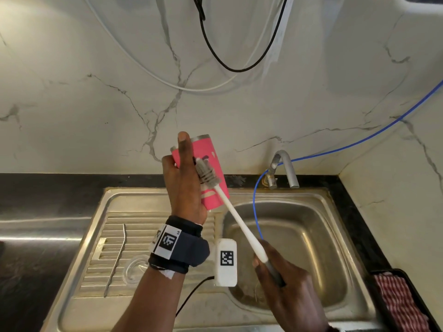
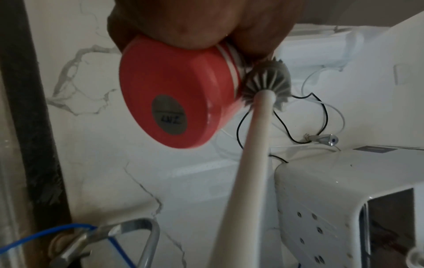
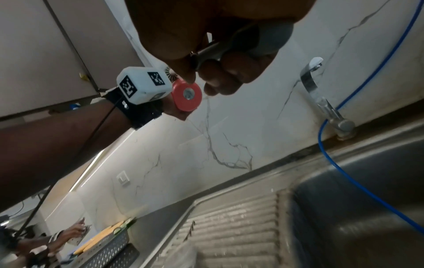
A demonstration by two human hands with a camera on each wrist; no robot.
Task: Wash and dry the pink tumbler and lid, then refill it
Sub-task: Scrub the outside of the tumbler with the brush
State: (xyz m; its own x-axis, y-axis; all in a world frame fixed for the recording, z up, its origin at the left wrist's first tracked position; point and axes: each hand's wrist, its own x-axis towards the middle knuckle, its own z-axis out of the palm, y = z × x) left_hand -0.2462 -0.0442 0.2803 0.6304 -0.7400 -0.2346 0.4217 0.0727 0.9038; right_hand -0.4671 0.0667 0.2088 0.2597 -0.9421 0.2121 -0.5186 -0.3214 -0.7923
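Note:
My left hand holds the pink tumbler tilted in the air above the sink's drainboard, thumb stretched up along its side and steel rim uppermost. The left wrist view shows its round base with a grey sticker. My right hand grips the grey end of a white-handled bottle brush. The grey bristle head lies against the tumbler's outer wall, and it also shows in the left wrist view. A clear lid lies on the drainboard below my left wrist.
A metal straw lies on the ribbed drainboard. The steel basin is under my right hand, with the tap and a blue hose behind it. A black tray with a red checked cloth sits at right.

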